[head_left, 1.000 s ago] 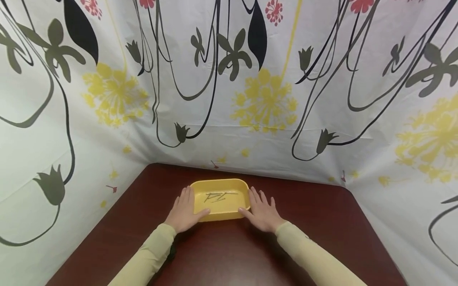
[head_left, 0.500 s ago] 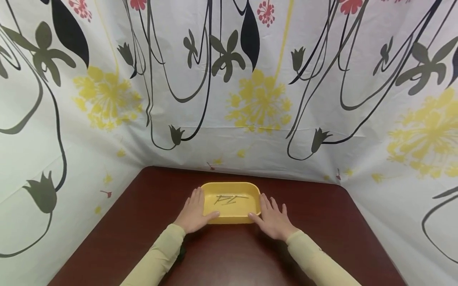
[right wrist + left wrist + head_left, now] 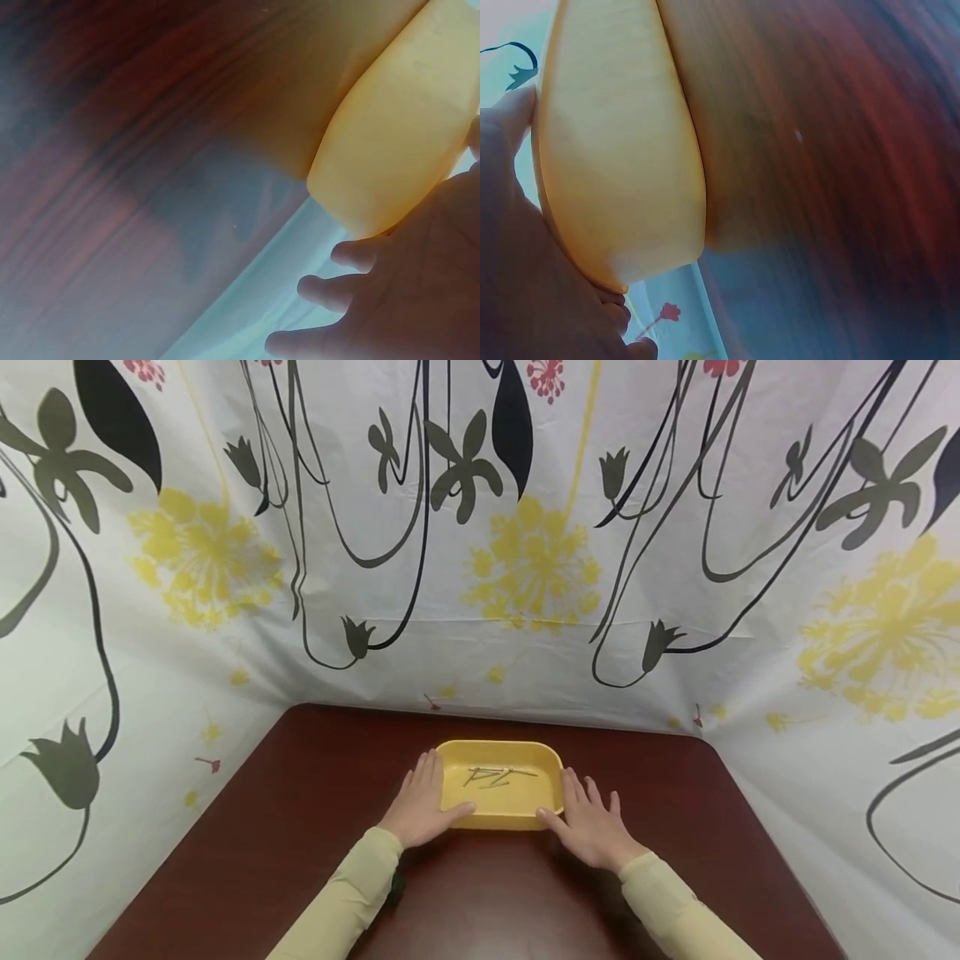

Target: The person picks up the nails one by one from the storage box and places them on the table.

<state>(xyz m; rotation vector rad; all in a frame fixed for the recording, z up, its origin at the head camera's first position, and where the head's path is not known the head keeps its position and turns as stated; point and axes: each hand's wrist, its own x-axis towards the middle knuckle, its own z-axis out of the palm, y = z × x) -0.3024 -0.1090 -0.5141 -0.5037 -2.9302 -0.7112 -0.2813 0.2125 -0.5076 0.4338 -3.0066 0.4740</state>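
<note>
A shallow yellow plastic tray point(image 3: 502, 820) with rounded corners sits on the dark red table, with several thin metal pieces like nails point(image 3: 493, 772) lying loosely inside. My left hand point(image 3: 423, 802) lies along its left side, fingers straight and thumb at the near rim. On the opposite side, my right hand point(image 3: 592, 818) touches the right wall with fingers spread and its thumb at the near corner. The left wrist view shows the tray's outer wall point(image 3: 622, 150) beside the hand. From the right wrist, the straight fingers point(image 3: 330, 292) show just past the tray's end.
The dark red wood-grain table point(image 3: 315, 827) has rounded far corners. A white curtain point(image 3: 420, 685) printed with flowers hangs behind it and along both sides. A small dark object point(image 3: 395, 889) shows by the left sleeve.
The tray and both hands have moved to the right across the table together. The metal pieces stay inside the tray. The head view has also turned slightly.
</note>
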